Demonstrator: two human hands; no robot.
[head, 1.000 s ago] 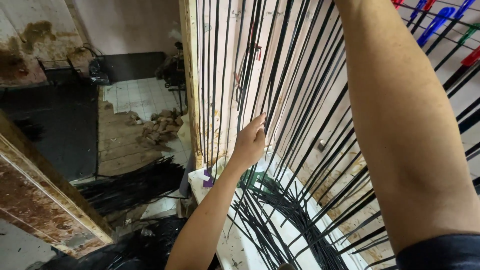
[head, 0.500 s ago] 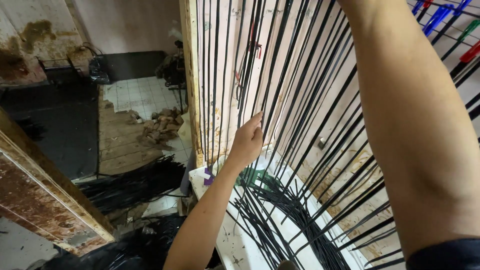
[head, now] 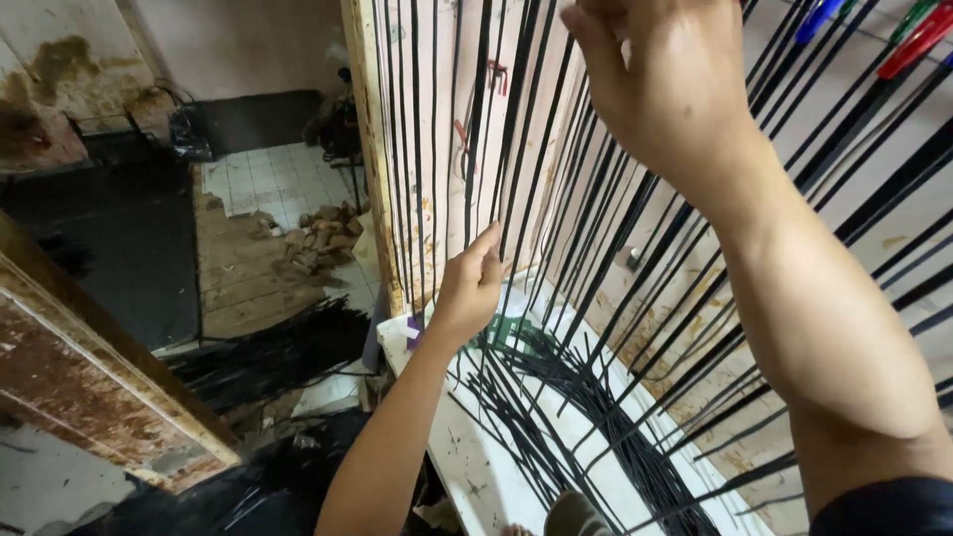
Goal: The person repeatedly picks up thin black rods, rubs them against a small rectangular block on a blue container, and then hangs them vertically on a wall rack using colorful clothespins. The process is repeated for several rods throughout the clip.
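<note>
Head view: left hand (head: 469, 288) pinches black strips (head: 516, 199); right hand (head: 660, 89) seemingly grips them higher.

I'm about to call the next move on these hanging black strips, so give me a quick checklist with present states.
1. Left hand pinching one black strip: ok.
2. Right hand up among the strips: ok; what its fingers hold: cannot tell.
3. Strips hanging apart at the wooden post: ok.
4. Strip ends untangled on the white surface: not ok, they cross in a heap.
5. Top fixing of strips: cannot tell, out of frame.
</note>
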